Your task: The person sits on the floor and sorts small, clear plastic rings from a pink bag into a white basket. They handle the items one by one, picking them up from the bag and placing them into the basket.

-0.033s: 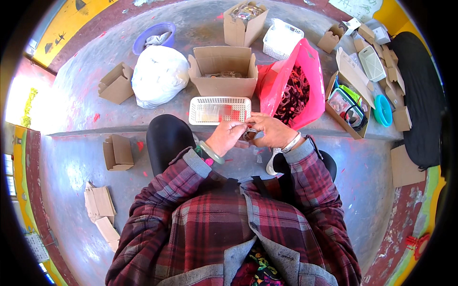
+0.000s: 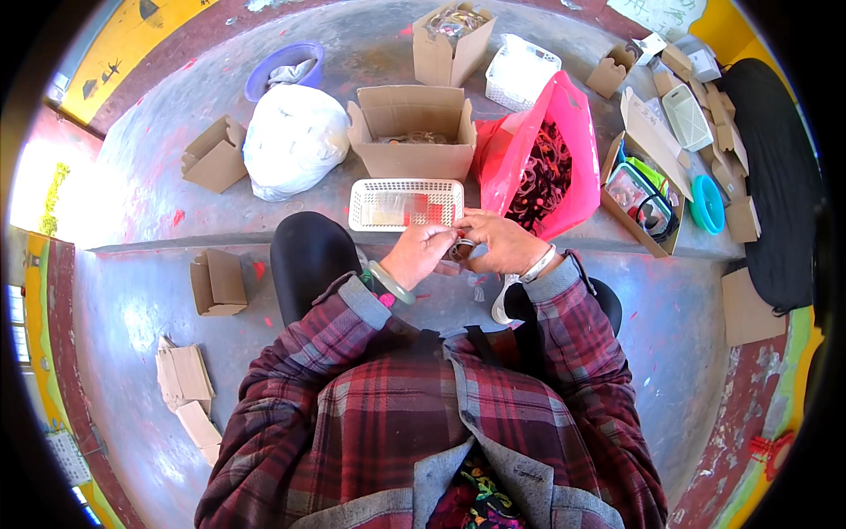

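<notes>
My left hand (image 2: 423,256) and my right hand (image 2: 502,245) meet over my lap, fingertips together. Both pinch a small dark ring-shaped piece (image 2: 463,249); its detail is too small to tell. A pale green bangle sits on my left wrist and a white one on my right. Just beyond the hands, on the raised concrete ledge, lies a flat white plastic basket (image 2: 405,204). To the right of the hands stands an open pink bag (image 2: 542,172) full of dark red looped pieces.
Behind the basket is an open cardboard box (image 2: 414,132), with a tied white sack (image 2: 295,141) and a purple basin (image 2: 282,66) to its left. Small folded cartons (image 2: 216,282) lie on the floor at left. More boxes and a teal dish (image 2: 705,203) crowd the right.
</notes>
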`<state>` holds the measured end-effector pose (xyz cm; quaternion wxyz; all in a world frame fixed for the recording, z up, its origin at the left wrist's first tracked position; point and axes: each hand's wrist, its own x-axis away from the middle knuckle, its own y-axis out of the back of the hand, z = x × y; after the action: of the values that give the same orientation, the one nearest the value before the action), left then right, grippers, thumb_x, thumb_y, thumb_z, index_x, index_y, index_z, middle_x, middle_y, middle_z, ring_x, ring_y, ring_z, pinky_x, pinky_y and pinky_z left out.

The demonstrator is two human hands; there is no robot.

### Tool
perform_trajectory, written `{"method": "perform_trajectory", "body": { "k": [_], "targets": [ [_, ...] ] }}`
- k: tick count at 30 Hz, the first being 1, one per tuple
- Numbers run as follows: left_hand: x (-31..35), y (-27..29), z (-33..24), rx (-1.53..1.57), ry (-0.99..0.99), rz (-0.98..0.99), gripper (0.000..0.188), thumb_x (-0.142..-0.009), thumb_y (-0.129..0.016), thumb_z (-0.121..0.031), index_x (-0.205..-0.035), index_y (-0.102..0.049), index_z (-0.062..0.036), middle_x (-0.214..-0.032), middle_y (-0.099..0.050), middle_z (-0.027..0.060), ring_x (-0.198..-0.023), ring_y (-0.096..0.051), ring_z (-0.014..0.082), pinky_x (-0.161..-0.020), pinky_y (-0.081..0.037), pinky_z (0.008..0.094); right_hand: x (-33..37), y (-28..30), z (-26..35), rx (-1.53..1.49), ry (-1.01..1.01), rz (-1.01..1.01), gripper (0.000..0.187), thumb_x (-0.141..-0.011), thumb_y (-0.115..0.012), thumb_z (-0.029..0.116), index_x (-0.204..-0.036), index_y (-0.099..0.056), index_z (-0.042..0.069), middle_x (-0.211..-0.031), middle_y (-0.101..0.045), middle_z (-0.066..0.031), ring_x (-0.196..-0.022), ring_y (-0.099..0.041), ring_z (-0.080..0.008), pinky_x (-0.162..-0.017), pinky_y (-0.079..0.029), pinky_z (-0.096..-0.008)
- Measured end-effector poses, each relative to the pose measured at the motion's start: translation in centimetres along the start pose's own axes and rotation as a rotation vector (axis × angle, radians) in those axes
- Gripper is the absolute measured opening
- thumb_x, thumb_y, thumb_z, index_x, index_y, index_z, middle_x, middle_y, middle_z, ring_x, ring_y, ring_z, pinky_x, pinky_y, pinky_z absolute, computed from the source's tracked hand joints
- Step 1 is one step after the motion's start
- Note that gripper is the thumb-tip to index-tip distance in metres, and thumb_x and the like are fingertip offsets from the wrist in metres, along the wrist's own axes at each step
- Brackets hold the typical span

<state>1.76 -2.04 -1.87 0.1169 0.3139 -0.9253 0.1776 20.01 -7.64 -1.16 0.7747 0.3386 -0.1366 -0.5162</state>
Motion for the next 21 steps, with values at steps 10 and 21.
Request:
{"method": "perform_trajectory", "body": {
  "k": [10, 21],
  "targets": [
    [-0.3, 0.3, -0.1, -0.457, -0.088, 0.008, 0.028, -0.089, -0.046, -0.019, -0.093, -0.06, 0.0036, -0.073, -0.06, 0.0076, -0.057, -0.056, 0.012, -0.048, -0.045, 0.0243, -0.3, -0.3, 0.6, -0.089, -0.188, 0.155, 0.021, -0.061, -0.066, 0.016, -0.077, -0.065, 0.002, -0.098, -0.058, -0.012, -0.094, -0.054, -0.0254, -0.08, -0.043, -0.0338],
    [-1.3, 0.1, 0.4, -0.626, -0.287, -0.077, 0.029, -0.088, -0.049, -0.023, -0.09, -0.061, 0.0026, -0.073, -0.062, 0.0102, -0.068, -0.058, 0.014, -0.062, -0.044, 0.0271, -0.2, 0.2, 2.3, -0.086, -0.495, 0.219, 0.028, -0.08, -0.054, 0.03, -0.083, -0.063, 0.004, -0.06, -0.059, -0.0121, -0.053, -0.06, -0.0237, -0.051, -0.047, -0.0328]
  ]
}}
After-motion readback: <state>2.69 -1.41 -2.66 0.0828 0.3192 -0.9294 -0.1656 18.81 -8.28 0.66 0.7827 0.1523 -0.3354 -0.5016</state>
